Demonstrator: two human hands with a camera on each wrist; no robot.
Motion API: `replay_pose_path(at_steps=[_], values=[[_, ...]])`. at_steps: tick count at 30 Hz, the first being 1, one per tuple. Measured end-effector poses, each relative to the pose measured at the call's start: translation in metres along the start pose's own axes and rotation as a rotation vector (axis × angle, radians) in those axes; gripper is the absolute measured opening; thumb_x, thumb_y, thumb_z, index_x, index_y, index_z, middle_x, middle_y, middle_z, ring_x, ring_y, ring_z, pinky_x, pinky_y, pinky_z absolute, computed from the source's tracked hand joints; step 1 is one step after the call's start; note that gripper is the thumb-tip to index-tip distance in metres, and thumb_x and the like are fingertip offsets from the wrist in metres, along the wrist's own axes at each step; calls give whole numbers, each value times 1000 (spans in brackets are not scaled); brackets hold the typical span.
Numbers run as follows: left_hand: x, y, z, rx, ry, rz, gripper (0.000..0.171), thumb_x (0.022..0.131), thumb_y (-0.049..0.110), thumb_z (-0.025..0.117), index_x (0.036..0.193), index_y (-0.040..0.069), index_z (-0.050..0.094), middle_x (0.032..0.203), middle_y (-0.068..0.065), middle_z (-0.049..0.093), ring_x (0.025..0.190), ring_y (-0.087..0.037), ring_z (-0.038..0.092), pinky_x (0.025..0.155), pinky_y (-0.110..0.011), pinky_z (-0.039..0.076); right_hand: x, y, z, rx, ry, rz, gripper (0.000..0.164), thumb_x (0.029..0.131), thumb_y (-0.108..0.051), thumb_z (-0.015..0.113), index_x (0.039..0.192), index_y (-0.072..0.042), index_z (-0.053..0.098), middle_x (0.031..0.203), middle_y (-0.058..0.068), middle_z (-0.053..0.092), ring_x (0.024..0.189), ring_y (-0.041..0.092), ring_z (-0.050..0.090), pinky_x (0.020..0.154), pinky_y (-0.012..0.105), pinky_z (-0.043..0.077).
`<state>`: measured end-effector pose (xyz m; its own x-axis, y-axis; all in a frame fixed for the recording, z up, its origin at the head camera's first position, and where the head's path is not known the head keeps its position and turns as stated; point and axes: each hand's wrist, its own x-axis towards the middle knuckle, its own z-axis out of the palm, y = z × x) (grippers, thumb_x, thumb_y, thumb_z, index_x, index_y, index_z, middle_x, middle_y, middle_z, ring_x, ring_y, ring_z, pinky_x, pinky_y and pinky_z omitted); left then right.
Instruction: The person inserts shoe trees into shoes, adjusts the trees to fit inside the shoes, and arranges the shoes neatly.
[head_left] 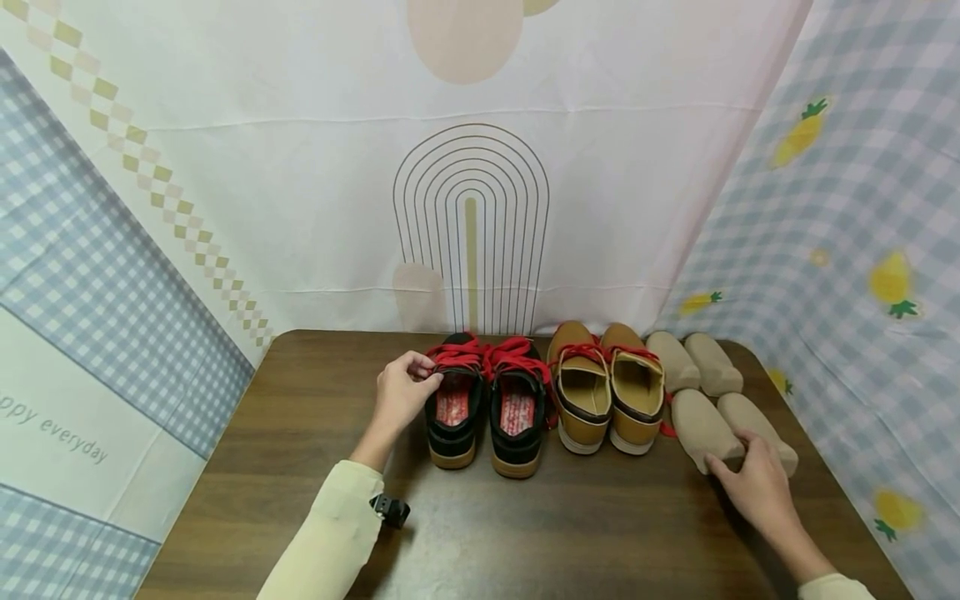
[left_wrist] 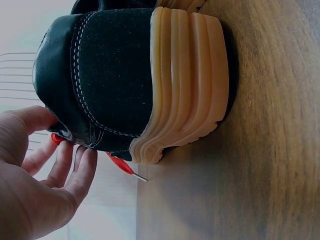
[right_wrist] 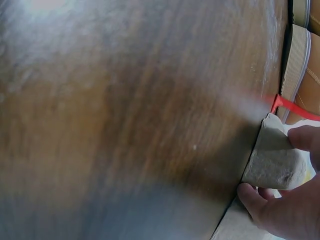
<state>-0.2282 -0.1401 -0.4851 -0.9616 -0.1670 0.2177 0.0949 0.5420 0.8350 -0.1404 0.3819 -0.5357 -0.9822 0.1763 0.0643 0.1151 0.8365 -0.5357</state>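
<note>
A pair of black shoes with red laces stands at the table's middle, heels toward me. My left hand (head_left: 405,392) pinches the collar of the left black shoe (head_left: 450,446) with thumb and fingers. In the left wrist view, that shoe's heel (left_wrist: 115,75) has a tan sole resting on the table. On the right, my right hand (head_left: 757,483) grips the heel end of a beige moulded-pulp shoe insert (head_left: 697,421), thumb on one side and fingers on the other. The right wrist view shows the insert's blunt end (right_wrist: 275,167) between them. A second insert (head_left: 772,442) lies beside it.
The right black shoe (head_left: 517,454) stands beside the left one. A pair of brown shoes (head_left: 585,433) with red laces stands between the black pair and the inserts. Two more beige inserts (head_left: 712,367) lie behind. The wooden table (head_left: 300,417) meets fabric-covered walls (head_left: 315,208).
</note>
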Motion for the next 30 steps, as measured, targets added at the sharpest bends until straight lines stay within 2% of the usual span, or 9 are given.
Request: replay_pose_path(at_steps=[4, 9, 14, 16, 20, 23, 30], values=[[0, -3, 1, -28, 9, -2, 14, 82, 12, 83, 91, 8, 72, 83, -6, 72, 78, -21, 68, 73, -32, 52, -2, 1, 1, 0, 17, -3, 73, 98, -25, 69, 144, 21, 36, 137, 47, 39, 123, 61, 39, 95, 71, 37], [-1, -5, 3, -41, 20, -4, 14, 81, 12, 83, 90, 9, 73, 81, -3, 71, 75, -17, 67, 71, -28, 51, -4, 3, 3, -4, 66, -33, 69, 95, -23, 74, 139, 20, 42, 129, 44, 48, 114, 57, 48, 89, 67, 42], [-1, -4, 1, -47, 16, -5, 13, 80, 10, 82, 89, 10, 73, 80, -3, 71, 74, -17, 67, 70, -27, 50, -2, 4, 1, -12, 76, -41, 67, 94, -22, 75, 138, 19, 44, 125, 43, 52, 105, 52, 55, 82, 63, 46], [-1, -3, 0, -47, 13, -8, 13, 80, 9, 82, 89, 10, 73, 80, -4, 71, 74, -18, 67, 70, -28, 50, -1, 3, -1, -23, 78, -42, 67, 94, -22, 75, 138, 18, 44, 120, 41, 55, 97, 47, 59, 77, 59, 48], [0, -2, 0, -39, 6, -11, 12, 80, 9, 80, 89, 9, 73, 81, -5, 71, 74, -18, 66, 70, -28, 49, -1, 1, -6, -42, 99, -53, 64, 93, -22, 77, 136, 15, 48, 106, 33, 62, 81, 33, 60, 65, 42, 45], [0, -2, 0, -31, 3, -12, 11, 80, 9, 80, 88, 9, 73, 81, -6, 71, 73, -15, 66, 70, -27, 49, -2, -1, -10, -43, 114, -63, 62, 91, -20, 79, 134, 13, 50, 99, 27, 63, 78, 28, 60, 64, 35, 42], [1, 1, -1, -25, 0, -19, 12, 79, 8, 80, 88, 10, 73, 81, -6, 72, 73, -15, 66, 71, -28, 49, -2, -6, -17, -39, 93, -72, 61, 94, -25, 76, 136, 12, 51, 95, 25, 64, 80, 29, 56, 67, 41, 40]])
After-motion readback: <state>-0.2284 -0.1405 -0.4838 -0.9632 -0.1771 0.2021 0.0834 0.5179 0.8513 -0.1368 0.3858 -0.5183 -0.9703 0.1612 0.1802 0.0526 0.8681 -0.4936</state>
